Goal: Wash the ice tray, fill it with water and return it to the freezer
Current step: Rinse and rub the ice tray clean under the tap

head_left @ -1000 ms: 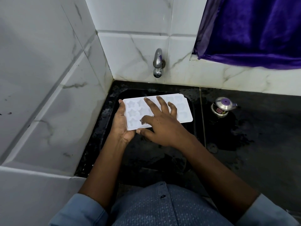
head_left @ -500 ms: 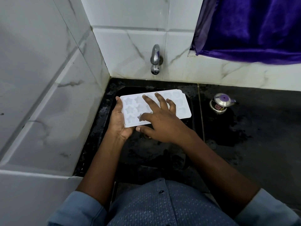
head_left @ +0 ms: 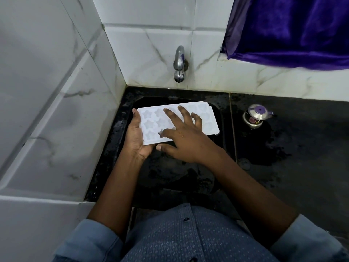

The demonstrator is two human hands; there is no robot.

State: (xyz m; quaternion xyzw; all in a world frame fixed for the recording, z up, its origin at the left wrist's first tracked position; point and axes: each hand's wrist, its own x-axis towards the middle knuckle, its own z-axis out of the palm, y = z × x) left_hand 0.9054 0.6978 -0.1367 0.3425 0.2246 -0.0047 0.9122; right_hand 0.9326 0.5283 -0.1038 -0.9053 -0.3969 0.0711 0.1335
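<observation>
You are holding the white ice tray (head_left: pixel 176 122) over the black sink (head_left: pixel 217 110), a little above the middle of the view, with its long side running from 9 o'clock towards 3 o'clock and its star-shaped moulds facing up. Your left hand (head_left: pixel 136 138) is cupping the tray's 9 o'clock end from underneath, thumb tip showing at the far corner and the palm wrapping the near corner. Your right hand (head_left: pixel 182 138) is lying flat across the top of the tray with the fingers (head_left: pixel 171 116) spread and reaching towards 11 o'clock, while the thumb is pointing left just beneath the tray's near edge. The chrome tap (head_left: pixel 179 63) is sticking out of the marble-tiled wall at 12 o'clock from the tray, and no water is visibly running from it. A small steel container with a purple lid (head_left: pixel 255 116) is sitting on the wet black counter (head_left: pixel 302 148) at 3 o'clock, well apart from the tray. A purple cloth (head_left: pixel 292 29) is hanging at 1 o'clock.
</observation>
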